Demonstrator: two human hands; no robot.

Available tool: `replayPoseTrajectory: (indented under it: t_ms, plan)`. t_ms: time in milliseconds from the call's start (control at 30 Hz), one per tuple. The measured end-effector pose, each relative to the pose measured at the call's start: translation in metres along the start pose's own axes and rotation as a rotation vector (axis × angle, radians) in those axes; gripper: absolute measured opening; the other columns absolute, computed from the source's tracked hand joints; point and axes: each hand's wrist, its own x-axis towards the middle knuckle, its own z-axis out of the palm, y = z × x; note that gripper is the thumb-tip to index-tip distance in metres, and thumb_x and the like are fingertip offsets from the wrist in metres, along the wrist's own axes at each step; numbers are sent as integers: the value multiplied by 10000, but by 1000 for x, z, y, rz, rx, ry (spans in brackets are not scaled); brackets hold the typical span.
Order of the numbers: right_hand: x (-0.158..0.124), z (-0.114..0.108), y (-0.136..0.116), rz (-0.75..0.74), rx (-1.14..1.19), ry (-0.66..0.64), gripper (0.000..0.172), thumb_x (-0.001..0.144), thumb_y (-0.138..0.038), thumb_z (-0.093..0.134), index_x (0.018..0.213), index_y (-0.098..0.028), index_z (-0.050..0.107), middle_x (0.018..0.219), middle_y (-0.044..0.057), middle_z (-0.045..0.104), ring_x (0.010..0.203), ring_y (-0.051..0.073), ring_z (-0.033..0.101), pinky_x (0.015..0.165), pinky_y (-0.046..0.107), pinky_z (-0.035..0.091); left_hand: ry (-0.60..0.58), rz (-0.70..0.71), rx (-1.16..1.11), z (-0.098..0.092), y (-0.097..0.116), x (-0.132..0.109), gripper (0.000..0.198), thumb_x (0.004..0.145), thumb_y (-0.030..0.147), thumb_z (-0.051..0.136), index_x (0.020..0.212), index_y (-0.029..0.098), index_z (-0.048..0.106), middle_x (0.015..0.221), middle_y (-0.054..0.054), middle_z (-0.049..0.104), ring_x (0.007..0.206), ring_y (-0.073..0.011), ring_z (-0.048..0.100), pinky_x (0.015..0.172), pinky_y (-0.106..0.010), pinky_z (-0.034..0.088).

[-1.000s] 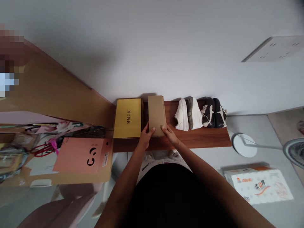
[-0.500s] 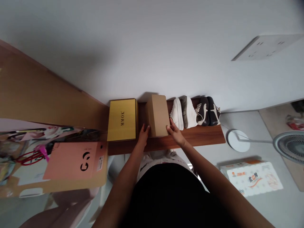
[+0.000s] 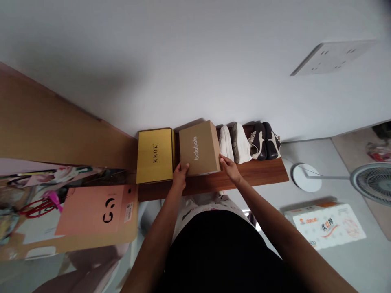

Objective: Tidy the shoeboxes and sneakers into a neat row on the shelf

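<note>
A brown cardboard shoe box [image 3: 199,148] with white lettering on its lid lies flat on a low dark wooden shelf [image 3: 259,175] against the white wall. My left hand [image 3: 180,175] grips its near left corner and my right hand [image 3: 229,167] grips its near right corner. A gold box [image 3: 155,155] marked MMOK sits directly to its left, almost touching. Right of the brown box stand a pair of white sneakers [image 3: 233,142] and a pair of dark sneakers [image 3: 265,141].
A pink box [image 3: 91,209] and cluttered items lie on a surface at the left, beside a wooden panel [image 3: 55,126]. On the floor at the right are a white fan base [image 3: 306,177], a fan head [image 3: 371,183] and a printed tissue pack [image 3: 328,226].
The brown box has been turned from standing on its narrow side to lying flat with the lettered lid up. It now sits closer to the gold box.
</note>
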Motion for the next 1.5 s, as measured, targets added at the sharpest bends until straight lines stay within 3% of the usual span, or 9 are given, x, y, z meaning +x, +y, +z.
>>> replayPoseTrajectory:
  t_ms: [133,300,500,833,967,1033,1133,1300,1500]
  plan:
    - [6,5,-9,132,10,-105,791,804,-681,690,1374,-136,641,1317,136,695,1260,309,620,1114,463,465,78,91,35,-3,0,-3,556,789,324,812,1308,201,655,1296,-77,715,1196,-193,666,1123,-368,463]
    - [15,15,-9,139,53,-252,746,792,-581,754,1399,-168,617,1320,100,695,1244,258,626,1087,389,490,146,126,169,-3,3,0,534,816,310,788,1322,201,655,1263,-76,731,1178,-209,676,1091,-381,494]
    - [24,26,3,288,-99,-179,644,843,-550,701,1385,-211,621,1241,81,723,1028,238,688,776,333,600,178,153,282,1,2,6,526,839,303,765,1339,191,647,1258,-100,731,1165,-229,684,1048,-390,524]
    - [33,37,28,171,-274,-159,568,868,-537,663,1329,-204,644,1197,72,747,1136,259,683,991,403,548,184,203,589,3,1,15,526,904,288,680,1411,186,581,1317,-114,701,1209,-231,663,1065,-367,501]
    - [26,31,27,121,-344,-71,541,878,-538,632,1296,-198,663,1248,100,729,1190,274,672,1058,421,502,305,300,731,10,6,6,577,887,282,681,1433,157,543,1466,-166,582,1393,-271,521,1188,-406,376]
    - [21,14,25,90,-338,17,545,883,-550,605,1270,-172,676,1239,131,729,1170,276,681,1043,412,509,321,412,754,21,9,-4,593,902,295,658,1455,144,506,1535,-182,503,1456,-276,442,1234,-424,301]
    - [17,-31,26,36,-327,197,568,889,-564,563,1241,-134,682,1185,165,741,1114,279,694,1004,407,524,171,516,703,50,6,-20,541,943,329,601,1452,175,501,1535,-162,506,1455,-266,441,1237,-433,298]
    - [27,-111,36,62,-530,398,567,854,-473,594,1249,-71,656,1178,209,712,1098,311,669,1007,445,502,-235,308,612,121,-29,-32,541,922,285,591,1443,165,510,1481,-167,562,1380,-268,532,1163,-419,405]
    - [53,-136,41,-32,-818,208,564,767,-313,714,1282,-111,603,1255,187,668,1215,315,588,1046,431,458,-118,88,848,182,-70,-17,836,764,162,721,1515,49,372,1588,-273,380,1506,-313,346,1223,-382,275]
